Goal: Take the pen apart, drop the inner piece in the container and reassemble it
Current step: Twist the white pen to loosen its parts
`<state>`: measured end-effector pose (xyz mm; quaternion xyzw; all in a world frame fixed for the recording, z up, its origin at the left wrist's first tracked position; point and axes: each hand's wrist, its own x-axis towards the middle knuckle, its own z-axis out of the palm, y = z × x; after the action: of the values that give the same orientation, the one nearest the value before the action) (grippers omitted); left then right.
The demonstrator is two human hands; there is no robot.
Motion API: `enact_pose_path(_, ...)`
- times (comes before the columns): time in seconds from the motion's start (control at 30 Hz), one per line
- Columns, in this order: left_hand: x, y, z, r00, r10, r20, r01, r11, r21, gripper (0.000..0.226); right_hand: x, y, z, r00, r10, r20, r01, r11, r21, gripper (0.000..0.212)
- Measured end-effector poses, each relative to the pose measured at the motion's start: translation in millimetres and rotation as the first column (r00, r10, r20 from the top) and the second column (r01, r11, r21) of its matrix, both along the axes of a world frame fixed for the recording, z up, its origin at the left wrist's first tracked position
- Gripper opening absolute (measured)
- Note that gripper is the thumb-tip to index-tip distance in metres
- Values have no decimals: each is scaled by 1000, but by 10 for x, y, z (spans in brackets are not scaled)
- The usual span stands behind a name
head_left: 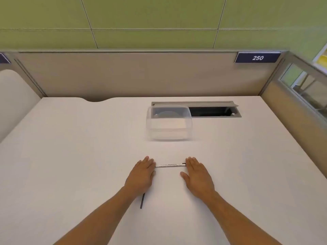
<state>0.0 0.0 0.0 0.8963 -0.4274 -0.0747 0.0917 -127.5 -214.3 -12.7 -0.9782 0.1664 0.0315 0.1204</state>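
A white pen (170, 165) with dark print and a black clip end lies crosswise on the white desk, between my two hands. My left hand (142, 174) rests flat, palm down, its fingertips at the pen's left end. My right hand (197, 175) also lies flat, with its fingers at the pen's right end. Neither hand grips anything. A thin dark rod (142, 200) lies on the desk just under my left wrist, partly hidden by it. A clear plastic container (169, 132) stands farther back, beyond the pen.
Behind the container an open grey cable hatch (215, 111) is set into the desk (70, 156). Beige partition panels close the back and right sides, with a blue "250" sign (257, 58) at the upper right.
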Motion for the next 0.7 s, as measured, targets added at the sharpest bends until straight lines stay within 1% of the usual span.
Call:
enact_pose_path(0.07,5,-5,30,1000,-17,10,18,998,-60,33,-18,-4,-10,1000,3,12,-3,1000,-5,57)
enact_pose_path(0.13,-12,-12,49,998,-15,66,24,992,-127,21,-52,12,-29,1000,5,25,-4,1000,-19,52)
enact_pose_path(0.23,-43,-24,36,998,53,40,-44,977,-207,10,-96,20,-69,999,19,51,-17,999,-32,48)
enact_pose_path(0.37,-77,-59,33,992,123,-1,-120,965,-231,12,-147,2,-80,997,26,66,-24,999,-28,47)
enact_pose_path(0.47,-90,-76,46,991,135,-17,-135,958,-254,10,-143,4,-60,998,21,67,-20,1000,-17,47)
enact_pose_path(0.57,-106,-66,55,992,117,-34,-122,953,-278,10,-121,32,-5,993,31,111,-31,1000,-5,46)
enact_pose_path(0.7,-160,-70,85,993,117,-34,-121,938,-323,11,-89,100,98,974,114,196,-103,992,-67,38)
